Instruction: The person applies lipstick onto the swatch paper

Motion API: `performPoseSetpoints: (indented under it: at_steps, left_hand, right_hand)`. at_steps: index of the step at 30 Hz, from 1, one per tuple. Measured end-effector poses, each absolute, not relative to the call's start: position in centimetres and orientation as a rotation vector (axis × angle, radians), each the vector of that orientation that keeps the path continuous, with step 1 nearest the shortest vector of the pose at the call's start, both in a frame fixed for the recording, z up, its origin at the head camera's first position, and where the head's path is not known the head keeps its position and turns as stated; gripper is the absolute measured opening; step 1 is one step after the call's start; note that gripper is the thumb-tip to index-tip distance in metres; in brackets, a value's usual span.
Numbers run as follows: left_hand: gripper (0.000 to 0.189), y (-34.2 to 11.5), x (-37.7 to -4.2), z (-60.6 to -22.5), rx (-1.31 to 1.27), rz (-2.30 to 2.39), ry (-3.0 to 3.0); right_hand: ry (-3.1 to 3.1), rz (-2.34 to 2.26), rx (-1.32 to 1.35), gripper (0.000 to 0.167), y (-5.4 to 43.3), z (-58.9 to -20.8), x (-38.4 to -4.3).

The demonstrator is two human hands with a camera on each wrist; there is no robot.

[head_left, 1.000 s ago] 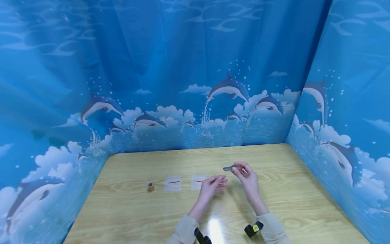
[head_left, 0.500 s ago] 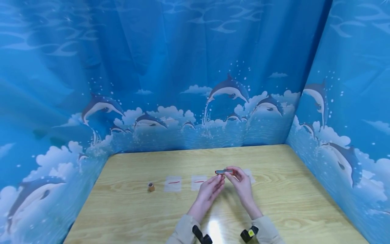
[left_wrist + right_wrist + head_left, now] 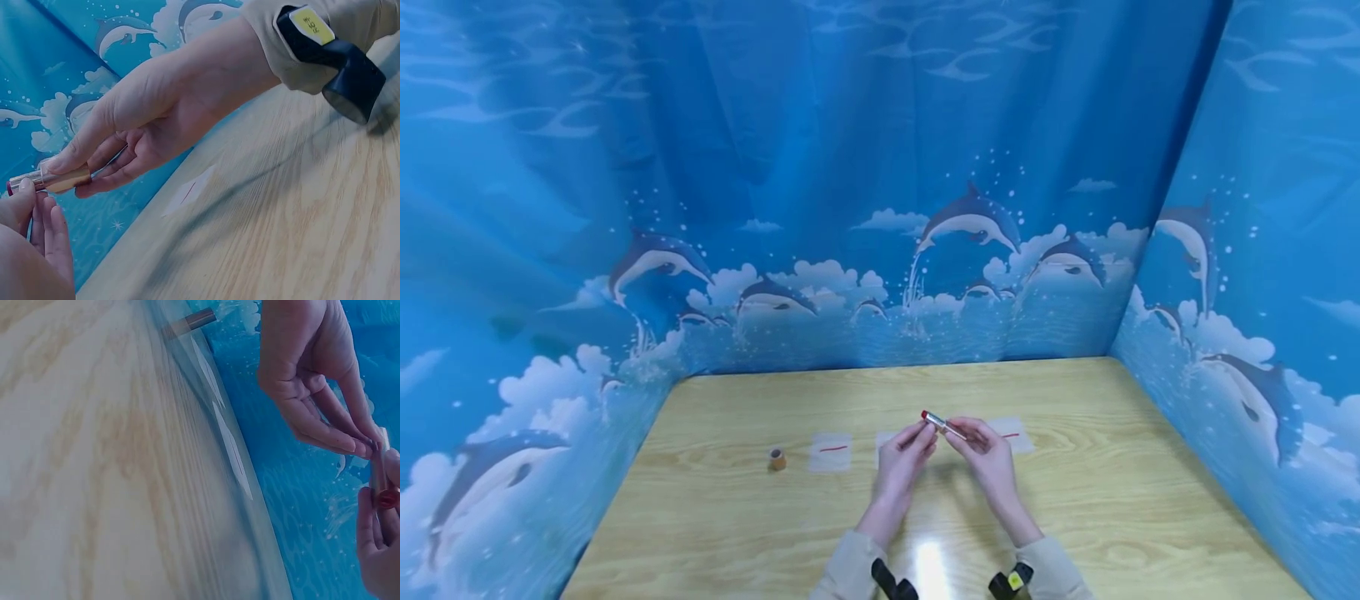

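Observation:
A lipstick (image 3: 935, 421) with a red end and a shiny metal tube is held above the table between my two hands. My left hand (image 3: 897, 468) pinches the tube near its red end, thumb on the silver part (image 3: 28, 181). From the other side my right hand (image 3: 995, 475) grips the gold base (image 3: 69, 179) between thumb and fingers. Left of the hands a small hollow brown cap (image 3: 778, 460) stands on the table. White paper squares lie near it, the left one (image 3: 820, 461) and the right one (image 3: 1022, 446) each bearing a red line.
The wood-grain table (image 3: 715, 517) reaches back to a blue dolphin-print curtain (image 3: 850, 167), which also runs along both sides. Another paper square (image 3: 883, 436) is partly covered by my left hand.
My right hand has moved left, bringing the lipstick to my left hand, which now pinches it. The lipstick has tilted, red end up and to the left. The right paper has come into sight.

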State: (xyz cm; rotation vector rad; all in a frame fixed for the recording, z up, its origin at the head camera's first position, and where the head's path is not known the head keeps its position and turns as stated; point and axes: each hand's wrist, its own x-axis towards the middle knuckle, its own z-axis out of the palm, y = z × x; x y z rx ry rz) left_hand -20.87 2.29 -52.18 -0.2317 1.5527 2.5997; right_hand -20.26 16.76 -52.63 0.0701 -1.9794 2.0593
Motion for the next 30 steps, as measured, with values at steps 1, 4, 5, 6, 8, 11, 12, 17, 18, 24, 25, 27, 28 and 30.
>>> performPoseSetpoints:
  at_steps: [1,4,5,6,8,11,12,17,18,24,25,27,28,30]
  left_hand:
    - [0.039,2.1,-20.9,-52.1,-0.221,2.587,1.593]
    - [0.039,1.6,-20.9,-51.7,-0.183,2.547,1.7]
    - [0.038,1.5,-20.9,-51.6,-0.166,2.534,1.735]
    - [0.037,1.3,-20.8,-51.5,-0.146,2.524,1.775]
    - [0.035,1.1,-20.8,-51.2,-0.108,2.512,1.839]
    - [0.031,0.8,-20.7,-50.7,-0.05,2.477,1.946]
    - [0.029,0.7,-20.7,-50.6,-0.027,2.465,1.979]
    - [0.024,-0.2,-20.7,-50.2,0.08,2.3,2.232]
    - [0.024,-0.4,-20.7,-50.1,0.093,2.253,2.282]
    - [0.026,-1.4,-20.7,-50.0,0.175,2.115,2.396]
    - [0.025,-1.5,-20.7,-49.9,0.19,2.111,2.398]
    - [0.025,-1.8,-20.8,-49.9,0.207,2.093,2.394]
    - [0.025,-2.0,-20.8,-49.8,0.212,2.081,2.391]
    - [0.024,-2.2,-20.8,-49.8,0.235,2.056,2.39]
  right_hand:
    - [-1.992,2.063,0.055,0.034,16.7,-52.6,-20.2]
    - [-2.029,2.086,0.022,0.035,16.4,-52.4,-20.1]
    - [-2.038,2.097,0.014,0.035,16.3,-52.4,-20.0]
    - [-2.049,2.105,0.012,0.035,16.2,-52.4,-20.0]
    - [-2.069,2.111,0.02,0.035,16.1,-52.4,-19.9]
    - [-2.089,2.116,0.032,0.034,16.0,-52.5,-19.8]
    - [-2.096,2.12,0.039,0.034,15.9,-52.5,-19.7]
    - [-2.155,2.132,0.053,0.035,15.6,-52.7,-19.5]
    - [-2.171,2.136,0.055,0.036,15.5,-52.7,-19.4]
    - [-2.237,2.151,0.038,0.038,15.1,-52.8,-19.1]
    - [-2.247,2.145,0.041,0.038,15.1,-52.8,-19.0]
    - [-2.263,2.146,0.06,0.039,15.0,-52.8,-19.0]
    - [-2.269,2.149,0.076,0.039,15.0,-52.8,-18.9]
    - [-2.27,2.177,0.103,0.039,14.9,-52.8,-18.9]
